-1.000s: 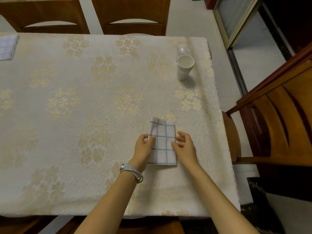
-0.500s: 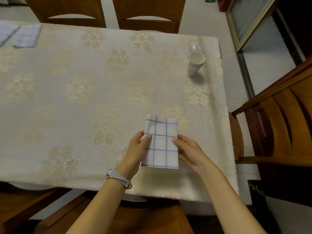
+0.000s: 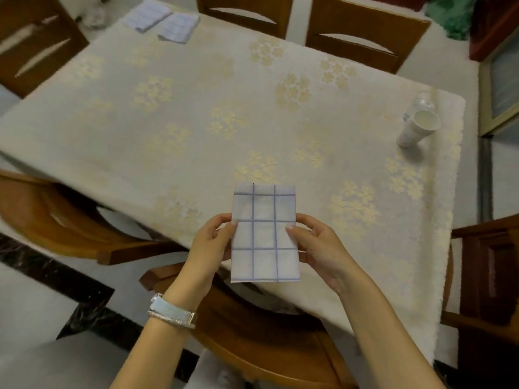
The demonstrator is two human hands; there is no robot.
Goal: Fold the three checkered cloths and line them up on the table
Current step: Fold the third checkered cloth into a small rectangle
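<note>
Both hands, left (image 3: 209,242) and right (image 3: 317,245), pinch folded cloth (image 3: 264,234) by its sides (above near edge), table (image 3: 196,113) floral-covered, chairs around.

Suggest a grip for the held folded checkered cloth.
Pinch the folded checkered cloth at mid-height on both long edges, coming from the sides, as the left hand and right hand do: it is a flat, limp rectangle, so two-sided support likely keeps layers aligned.
</note>
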